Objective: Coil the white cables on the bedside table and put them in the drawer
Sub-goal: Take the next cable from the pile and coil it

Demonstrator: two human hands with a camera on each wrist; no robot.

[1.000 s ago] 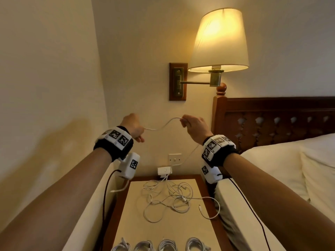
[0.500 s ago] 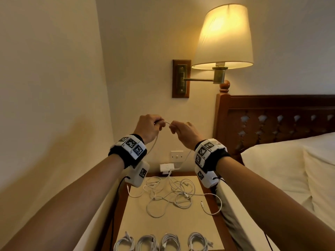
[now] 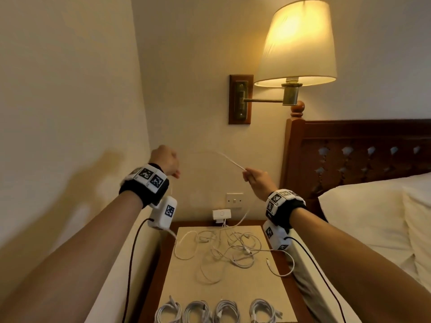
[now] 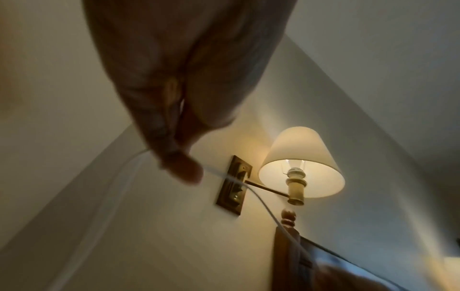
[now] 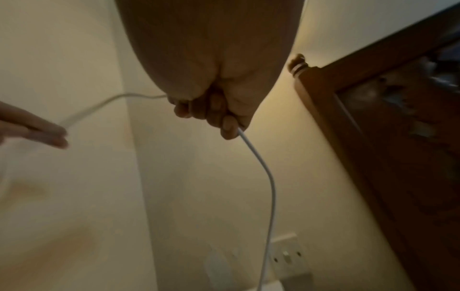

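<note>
Both hands are raised above the bedside table [image 3: 275, 294] with one white cable [image 3: 229, 159] strung between them. My left hand [image 3: 166, 160] pinches the cable [image 4: 261, 198] between thumb and fingertips. My right hand [image 3: 255, 178] grips the cable [image 5: 267, 177] in curled fingers; from there it hangs down toward the white charger [image 3: 221, 214] at the wall. A tangle of loose white cables [image 3: 229, 247] lies on the tabletop. Several coiled cables [image 3: 219, 311] sit in a row at the table's front edge. No drawer is in view.
A lit wall lamp [image 3: 296, 43] on a brass arm hangs above right. The wooden headboard [image 3: 354, 155] and the bed's white pillow [image 3: 373, 217] are on the right. A wall runs along the left. A wall switch [image 3: 234, 200] sits above the charger.
The hands met half a second ago and have now drawn apart, the left moving left and the right moving right, with a longer arc of cable stretched between them.
</note>
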